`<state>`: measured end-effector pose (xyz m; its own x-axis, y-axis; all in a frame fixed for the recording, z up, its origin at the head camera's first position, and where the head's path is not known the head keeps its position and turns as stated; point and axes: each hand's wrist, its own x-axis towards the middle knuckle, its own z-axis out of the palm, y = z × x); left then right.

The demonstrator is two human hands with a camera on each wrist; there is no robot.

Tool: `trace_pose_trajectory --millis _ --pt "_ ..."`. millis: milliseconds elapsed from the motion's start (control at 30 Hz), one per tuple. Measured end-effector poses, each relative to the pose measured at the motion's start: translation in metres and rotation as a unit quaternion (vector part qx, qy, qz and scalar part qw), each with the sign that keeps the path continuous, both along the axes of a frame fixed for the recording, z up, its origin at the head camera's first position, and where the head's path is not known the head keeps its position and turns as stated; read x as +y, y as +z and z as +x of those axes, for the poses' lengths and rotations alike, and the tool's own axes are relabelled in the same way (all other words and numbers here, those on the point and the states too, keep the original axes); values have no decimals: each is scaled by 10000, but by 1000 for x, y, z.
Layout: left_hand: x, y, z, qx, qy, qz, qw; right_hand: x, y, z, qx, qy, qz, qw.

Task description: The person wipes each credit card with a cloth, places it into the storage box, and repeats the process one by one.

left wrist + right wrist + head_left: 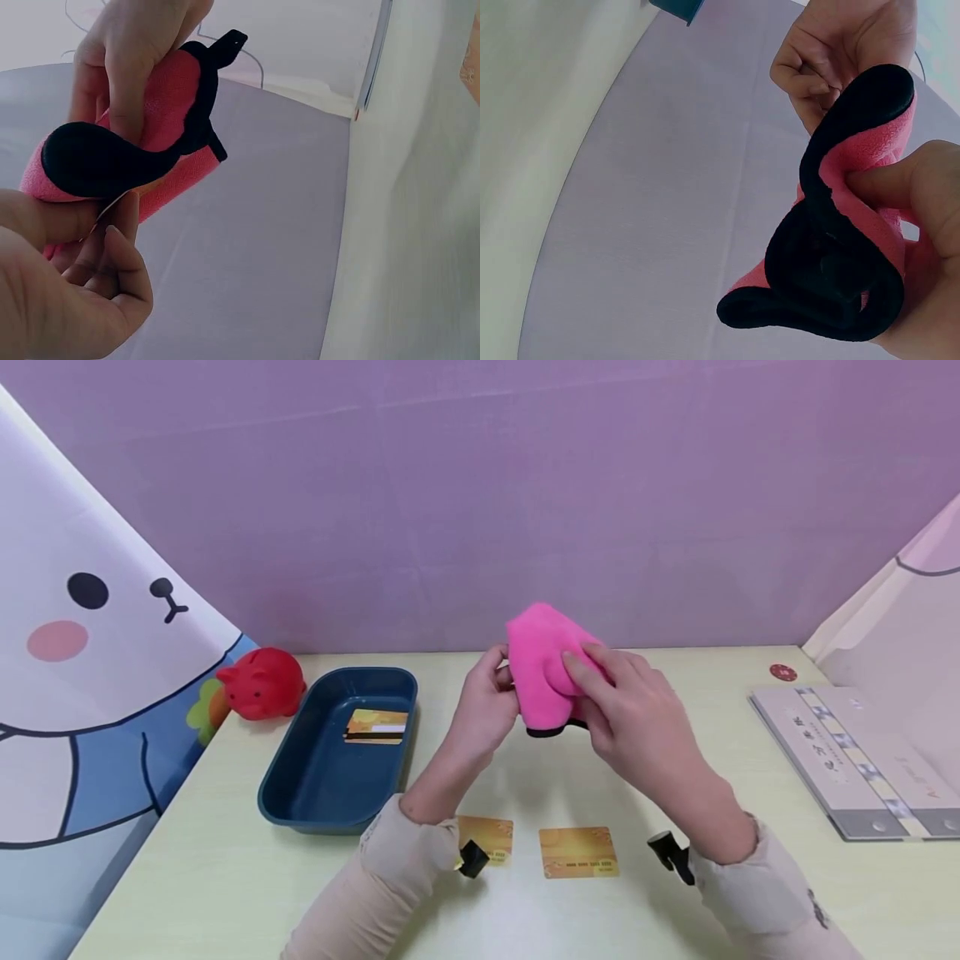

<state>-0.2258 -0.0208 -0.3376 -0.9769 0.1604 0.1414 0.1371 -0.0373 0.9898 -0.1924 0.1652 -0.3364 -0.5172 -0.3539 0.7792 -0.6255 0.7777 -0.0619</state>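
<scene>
Both hands raise a pink fleece pouch (536,672) with black edging above the table. My right hand (648,718) grips its side, the thumb pressing into the fleece. At the other side, my left hand (483,706) has its fingertips at the black-edged opening. Seen from the left wrist, those fingers (124,259) pinch a thin card (112,205), mostly hidden by the pouch. The black rim (817,187) folds into a wavy shape in the right wrist view. Below the hands, a gold card (577,852) lies beside another gold card (487,835), partly covered by the left sleeve.
A dark blue tray (273,793) stands at the left, with a gold striped card (377,727) inside. Behind its left corner sits a red piggy bank (264,685). Over on the right are a grey flat case (847,752) and a red poker chip (783,672).
</scene>
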Motion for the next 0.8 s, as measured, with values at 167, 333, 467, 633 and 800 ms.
trace_pose_trajectory --millis 167,333,467,633,800 --pt "0 2 0 -110 -46 16 9999 1 0 2 -81 -64 -24 9999" --pt "-1 3 0 -106 -35 -13 9999 3 1 1 -115 -154 -42 9998" --pt "-3 4 0 51 38 -108 9999 8 1 -2 -165 -377 -96 9991" --pt "-6 6 -1 148 97 -148 9997 20 -1 -9 -305 -699 -195 9969" --pt "-11 9 -4 112 221 -121 9996 34 -1 -15 -605 -1112 -317 9914"
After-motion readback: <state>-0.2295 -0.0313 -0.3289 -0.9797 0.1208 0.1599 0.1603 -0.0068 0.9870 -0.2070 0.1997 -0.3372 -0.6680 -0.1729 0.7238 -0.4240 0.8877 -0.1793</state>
